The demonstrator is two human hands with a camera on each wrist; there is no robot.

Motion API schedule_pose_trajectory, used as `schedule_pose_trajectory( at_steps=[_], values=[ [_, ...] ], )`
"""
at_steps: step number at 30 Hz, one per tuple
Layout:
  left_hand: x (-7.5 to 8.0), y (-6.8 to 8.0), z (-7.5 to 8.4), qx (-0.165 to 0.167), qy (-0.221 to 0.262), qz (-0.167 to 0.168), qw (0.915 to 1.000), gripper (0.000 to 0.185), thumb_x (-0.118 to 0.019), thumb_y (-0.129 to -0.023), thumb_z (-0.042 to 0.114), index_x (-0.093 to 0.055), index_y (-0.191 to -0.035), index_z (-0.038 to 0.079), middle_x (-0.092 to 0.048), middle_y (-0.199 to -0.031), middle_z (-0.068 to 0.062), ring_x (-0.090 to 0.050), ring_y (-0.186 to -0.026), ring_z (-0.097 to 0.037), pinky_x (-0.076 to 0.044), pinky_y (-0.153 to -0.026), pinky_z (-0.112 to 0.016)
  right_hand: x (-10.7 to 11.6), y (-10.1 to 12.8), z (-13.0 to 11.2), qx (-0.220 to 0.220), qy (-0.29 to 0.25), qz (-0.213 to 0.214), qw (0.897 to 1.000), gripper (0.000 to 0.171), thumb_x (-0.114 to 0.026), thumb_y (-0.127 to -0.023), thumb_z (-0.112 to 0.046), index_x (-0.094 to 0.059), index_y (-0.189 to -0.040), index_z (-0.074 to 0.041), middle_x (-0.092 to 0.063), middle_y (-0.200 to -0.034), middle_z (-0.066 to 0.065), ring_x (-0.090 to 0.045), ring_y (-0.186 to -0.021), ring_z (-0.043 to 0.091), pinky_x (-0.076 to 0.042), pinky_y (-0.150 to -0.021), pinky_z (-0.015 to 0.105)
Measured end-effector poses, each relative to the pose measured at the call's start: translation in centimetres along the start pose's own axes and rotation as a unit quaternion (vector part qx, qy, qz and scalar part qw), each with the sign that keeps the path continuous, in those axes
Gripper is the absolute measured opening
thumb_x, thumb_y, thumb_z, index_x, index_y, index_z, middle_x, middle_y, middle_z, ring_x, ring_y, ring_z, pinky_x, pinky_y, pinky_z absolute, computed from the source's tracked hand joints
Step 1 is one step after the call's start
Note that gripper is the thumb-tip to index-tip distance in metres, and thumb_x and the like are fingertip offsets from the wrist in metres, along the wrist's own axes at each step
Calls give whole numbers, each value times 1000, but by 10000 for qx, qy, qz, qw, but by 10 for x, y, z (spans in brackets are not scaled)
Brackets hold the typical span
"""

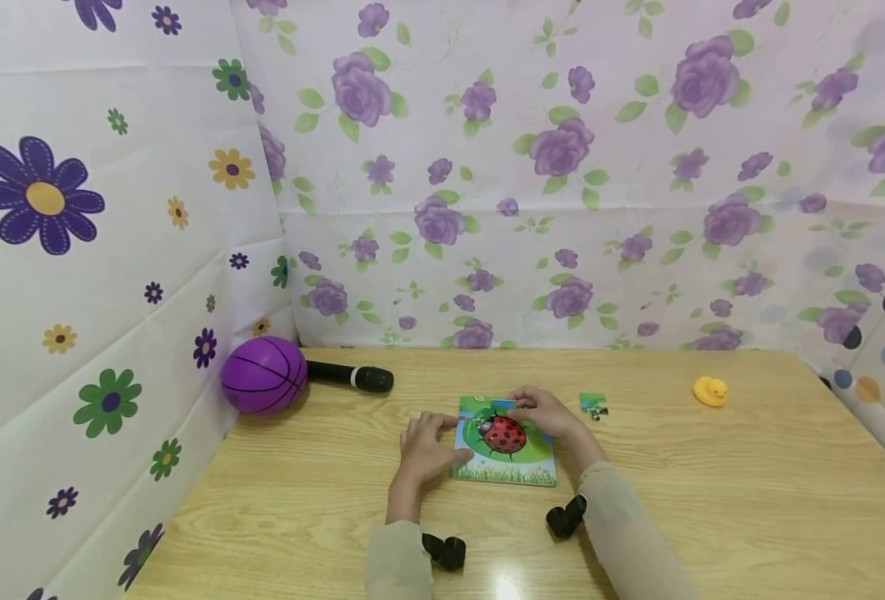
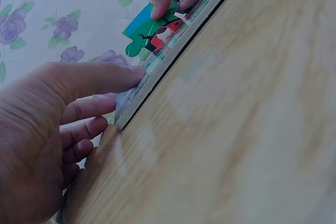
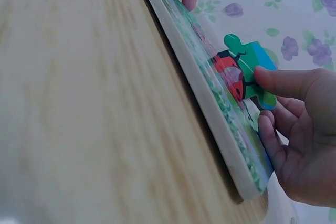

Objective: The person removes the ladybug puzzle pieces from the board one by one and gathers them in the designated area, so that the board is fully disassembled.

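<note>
On the wooden table (image 1: 277, 500), before the person: one ladybug puzzle (image 1: 506, 475), flat, its grass strip along the near side. Outline was close to square, so no clear long axis showed; the printed ladybug (image 1: 506, 437) ran roughly left to right, head to the left.

Item, one puzzle piece (image 3: 253, 60), green with a blue border and a patch of red. It stood tilted over the far part of the puzzle, not lying flush, its round knob towards the left hand, its blue border up and away from the person. Its longer run, knob to opposite end, lay roughly along the puzzle's width.

Item, right hand (image 1: 543, 410): pinched that piece between thumb and fingers.

Item, left hand (image 1: 423, 450): unclenched, at the puzzle's left edge, thumb on the top face, fingers beside the rim, apparently steadying it.

Item, one loose piece (image 1: 592, 404), flat, right of the puzzle and apart from it.

Step in hand, as judged: fitting the pinched piece. The next move seemed to call for lining up its knob, tipping it level and pressing it down. Whether a gap lay beneath, the right hand's cover left impossible to tell.
</note>
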State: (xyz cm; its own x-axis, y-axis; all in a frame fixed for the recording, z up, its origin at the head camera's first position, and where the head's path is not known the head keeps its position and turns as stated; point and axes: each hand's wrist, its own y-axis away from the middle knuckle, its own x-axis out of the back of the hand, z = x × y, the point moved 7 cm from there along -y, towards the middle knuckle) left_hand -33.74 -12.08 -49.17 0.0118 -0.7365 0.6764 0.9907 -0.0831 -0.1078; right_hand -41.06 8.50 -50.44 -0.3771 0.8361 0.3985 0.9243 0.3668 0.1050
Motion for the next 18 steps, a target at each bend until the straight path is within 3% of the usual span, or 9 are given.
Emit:
schedule_pose_trajectory(
  at_steps=[3,7,11,18],
  values=[
    [0,0,-1,-4,31,1,10000,55,-82,-75,32,-64,-122,10,-56,-111,-6,-44,-102,-23,-28,-97,-51,-1,0,-2,24,82,-101,9999,33,-60,-96,-17,-56,-125,0,-64,-115,17,-61,-105,25,-47,-92,42],
    [0,0,-1,24,58,-33,10000,54,-81,-76,32,-64,-122,11,-55,-111,-7,-44,-102,-23,-28,-98,-52,-2,2,-3,-14,131,-183,9997,33,-59,-97,-17,-55,-123,2,-64,-113,17,-62,-105,26,-48,-90,40],
    [-1,0,-1,31,41,-50,10000,53,-81,-77,32,-63,-123,11,-55,-112,-7,-43,-101,-23,-28,-98,-52,-3,3,-5,-26,205,-239,9995,30,-59,-97,-19,-54,-119,1,-63,-105,12,-60,-98,22,-46,-82,35],
    [-1,-1,-1,11,38,-56,10000,53,-81,-77,32,-63,-123,12,-55,-112,-7,-42,-101,-23,-28,-98,-52,-3,2,-8,60,269,-340,9990,22,-59,-97,-18,-54,-108,0,-48,-84,1,-44,-81,18,-36,-72,31]
  ],
)
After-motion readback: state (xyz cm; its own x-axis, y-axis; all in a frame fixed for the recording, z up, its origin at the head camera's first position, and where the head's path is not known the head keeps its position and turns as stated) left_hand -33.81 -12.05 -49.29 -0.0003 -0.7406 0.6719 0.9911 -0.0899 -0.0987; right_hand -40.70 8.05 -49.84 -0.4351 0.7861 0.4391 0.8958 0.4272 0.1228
